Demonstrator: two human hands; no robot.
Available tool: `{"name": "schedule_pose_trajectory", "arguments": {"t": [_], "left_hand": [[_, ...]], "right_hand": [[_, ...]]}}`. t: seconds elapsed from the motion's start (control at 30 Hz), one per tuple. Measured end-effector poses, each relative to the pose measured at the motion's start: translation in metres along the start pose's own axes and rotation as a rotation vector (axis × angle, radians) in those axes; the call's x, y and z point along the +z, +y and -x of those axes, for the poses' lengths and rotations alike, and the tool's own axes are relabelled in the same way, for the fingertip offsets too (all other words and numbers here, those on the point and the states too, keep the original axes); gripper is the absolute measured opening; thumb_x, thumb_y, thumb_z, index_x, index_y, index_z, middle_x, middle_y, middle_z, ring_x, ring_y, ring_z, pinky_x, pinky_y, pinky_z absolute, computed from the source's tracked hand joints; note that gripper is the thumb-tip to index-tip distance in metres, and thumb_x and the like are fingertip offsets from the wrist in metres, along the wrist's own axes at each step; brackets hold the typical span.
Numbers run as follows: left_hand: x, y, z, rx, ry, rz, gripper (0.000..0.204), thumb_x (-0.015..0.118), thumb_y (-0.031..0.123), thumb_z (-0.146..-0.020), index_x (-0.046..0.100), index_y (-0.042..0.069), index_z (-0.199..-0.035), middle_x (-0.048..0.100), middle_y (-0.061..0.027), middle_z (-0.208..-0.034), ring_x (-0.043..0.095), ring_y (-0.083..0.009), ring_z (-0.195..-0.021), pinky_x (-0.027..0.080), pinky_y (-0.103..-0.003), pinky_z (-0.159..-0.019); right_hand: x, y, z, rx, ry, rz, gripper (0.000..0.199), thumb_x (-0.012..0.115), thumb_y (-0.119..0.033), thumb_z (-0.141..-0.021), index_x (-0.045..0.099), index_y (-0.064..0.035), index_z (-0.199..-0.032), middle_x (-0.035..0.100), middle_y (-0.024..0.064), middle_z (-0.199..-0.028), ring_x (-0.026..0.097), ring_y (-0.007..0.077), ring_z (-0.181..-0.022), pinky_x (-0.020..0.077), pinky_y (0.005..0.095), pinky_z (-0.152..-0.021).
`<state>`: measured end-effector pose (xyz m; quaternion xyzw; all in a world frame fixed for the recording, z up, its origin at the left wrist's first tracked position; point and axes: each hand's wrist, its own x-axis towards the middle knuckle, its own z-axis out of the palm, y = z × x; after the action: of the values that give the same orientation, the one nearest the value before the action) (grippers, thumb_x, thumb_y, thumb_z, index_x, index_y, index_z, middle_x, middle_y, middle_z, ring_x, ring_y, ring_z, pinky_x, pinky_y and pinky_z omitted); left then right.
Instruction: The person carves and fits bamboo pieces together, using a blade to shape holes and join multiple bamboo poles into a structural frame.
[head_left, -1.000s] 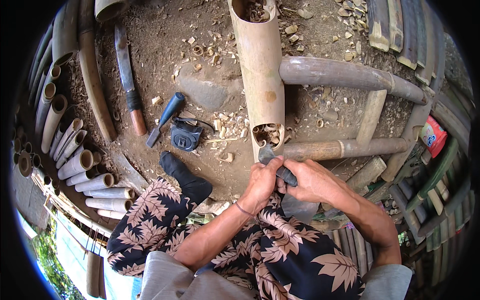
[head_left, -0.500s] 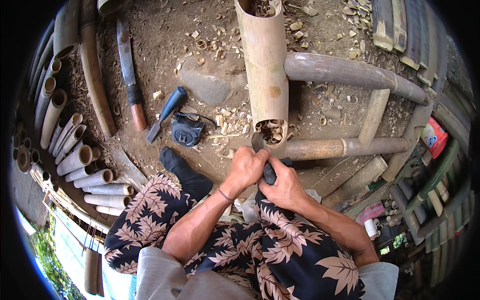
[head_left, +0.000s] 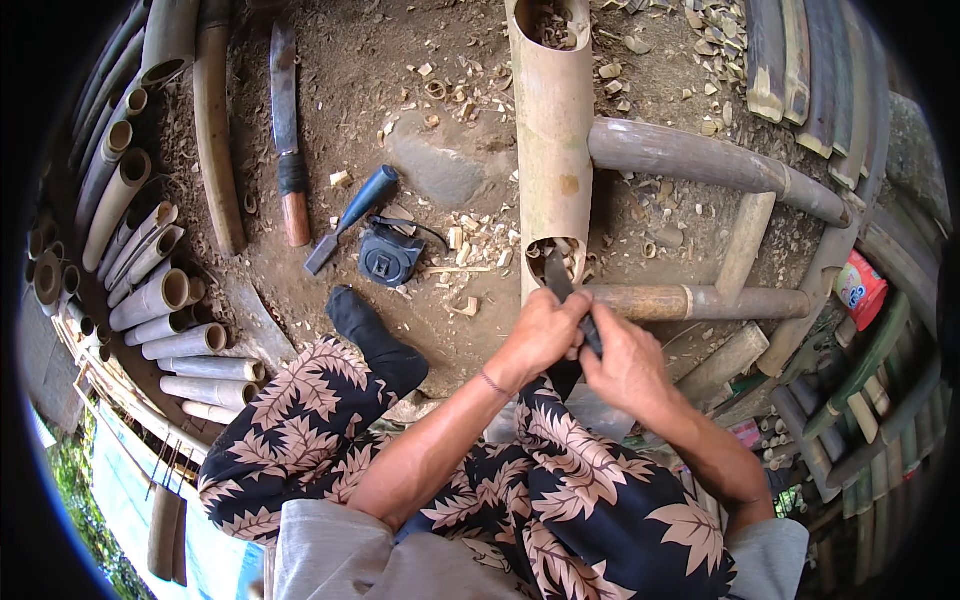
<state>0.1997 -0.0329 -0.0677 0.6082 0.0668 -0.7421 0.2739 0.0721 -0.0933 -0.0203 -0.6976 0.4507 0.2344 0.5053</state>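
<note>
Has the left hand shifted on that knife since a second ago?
Yes. The left hand slid up the knife toward the bamboo tube's open end.

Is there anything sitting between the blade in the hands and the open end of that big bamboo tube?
Nothing visible. Both the left hand and right hand grip the dark blade, whose tip already reaches the bamboo tube at its near opening, among loose shavings.

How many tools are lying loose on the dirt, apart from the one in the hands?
3: a long machete at upper left, a blue-handled chisel right of it, and a dark tape measure beside the chisel. Shavings or bamboo may hide others.
</note>
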Motion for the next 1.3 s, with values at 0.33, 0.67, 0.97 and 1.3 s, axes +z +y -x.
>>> {"name": "schedule_pose_trajectory", "arguments": {"t": [0.33,0.67,0.97,1.3], "left_hand": [[0.019,0.015,-0.005,0.093,-0.092,0.928,0.022,0.053,0.026,-0.099,0.060,0.006,-0.092,0.046,0.0025,-0.063,0.043,-0.0116,-0.055,0.040,-0.025,-0.054],[0.011,0.005,-0.018,-0.019,-0.118,1.349,0.027,0.046,0.029,-0.102,0.061,0.009,-0.093,0.057,0.0006,-0.068,0.057,-0.0164,-0.062,0.051,-0.032,-0.062],[0.016,0.021,-0.013,0.031,-0.087,0.559,0.026,0.051,0.021,-0.097,0.059,0.001,-0.081,0.048,-0.0018,-0.058,0.047,-0.0154,-0.047,0.042,-0.031,-0.047],[0.005,0.007,-0.004,0.039,-0.164,1.331,0.022,0.051,0.027,-0.101,0.061,0.007,-0.104,0.064,-0.0015,-0.085,0.062,-0.0146,-0.078,0.051,-0.030,-0.069]], "right_hand": [[-0.085,-0.055,-0.064,-0.322,-0.290,0.634,0.021,0.064,-0.011,-0.080,0.065,0.0006,-0.098,0.069,0.0181,-0.074,0.070,0.0363,-0.070,0.0555,0.0442,-0.063],[-0.083,-0.104,-0.104,-0.297,-0.500,1.002,0.017,0.069,-0.014,-0.078,0.075,-0.0085,-0.093,0.074,0.0144,-0.083,0.073,0.0286,-0.080,0.0577,0.0387,-0.068],[-0.077,-0.052,-0.040,-0.056,-0.157,0.531,0.018,0.064,-0.009,-0.079,0.061,0.0006,-0.094,0.066,0.0248,-0.075,0.066,0.0439,-0.074,0.0534,0.0499,-0.067],[-0.064,-0.110,-0.090,-0.341,-0.494,1.036,0.014,0.069,-0.015,-0.078,0.074,-0.0056,-0.086,0.073,0.0122,-0.080,0.074,0.0262,-0.077,0.0579,0.0369,-0.066]]}}
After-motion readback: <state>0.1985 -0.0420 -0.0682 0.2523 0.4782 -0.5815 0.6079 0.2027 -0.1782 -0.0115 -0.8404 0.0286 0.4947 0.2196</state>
